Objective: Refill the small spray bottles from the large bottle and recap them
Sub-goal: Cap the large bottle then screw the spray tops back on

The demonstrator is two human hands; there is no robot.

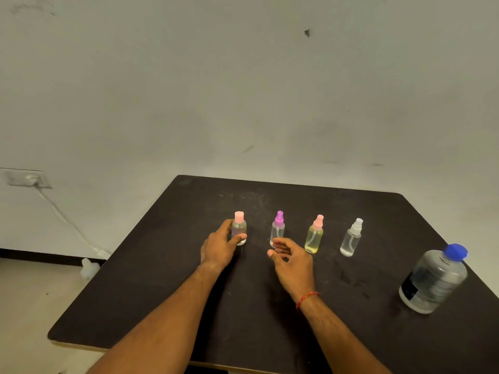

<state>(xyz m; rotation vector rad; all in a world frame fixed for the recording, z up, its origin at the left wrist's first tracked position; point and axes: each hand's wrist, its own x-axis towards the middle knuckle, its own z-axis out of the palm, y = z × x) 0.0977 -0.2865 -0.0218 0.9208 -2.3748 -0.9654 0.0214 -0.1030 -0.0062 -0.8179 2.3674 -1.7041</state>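
Several small bottles stand in a row on the dark table (243,314). My left hand (220,245) wraps around the leftmost one, a clear bottle with a pink cap (239,227), which stands upright on the table. My right hand (290,261) hovers with fingers apart just in front of the purple-capped spray bottle (278,228) and holds nothing. Further right stand a yellowish bottle with a pink sprayer (314,234) and a clear bottle with a white sprayer (351,237). The large clear bottle with a blue cap (434,279) stands capped at the right.
The table meets a pale wall at the back. Its left edge drops to a light floor, where a white object (89,268) lies. A wall socket (27,178) with a white cable sits at the left.
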